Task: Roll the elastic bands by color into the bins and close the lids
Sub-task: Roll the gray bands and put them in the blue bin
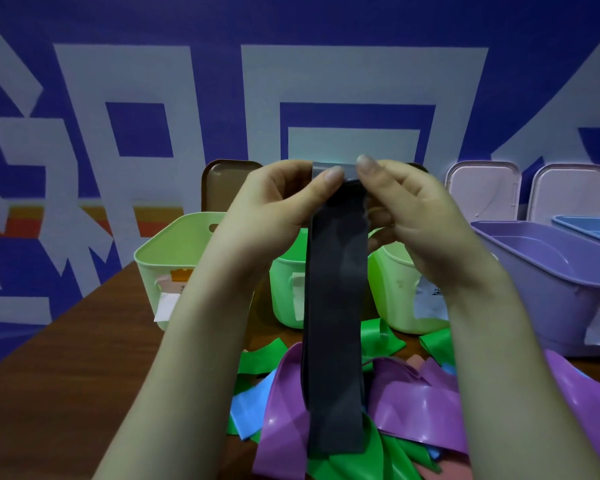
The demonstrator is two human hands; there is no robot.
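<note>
Early stage: both hands (pixel 340 202) pinch the dark grey band (pixel 335 323) top, pile (pixel 413 403) unsorted, bins (pixel 551 271) open.

Five bins (pixel 174 258) (three green), three lids (pixel 482 188).

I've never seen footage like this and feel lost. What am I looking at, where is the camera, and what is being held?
There is no machine here, just a person. One camera worn on the head looks forward and down at the bare arms. The left hand and right hand pinch the top of a dark grey band, starting a roll. Below, on the brown table, lies a heap of purple, green and blue bands. Behind stand open green bins and a purple bin.
</note>
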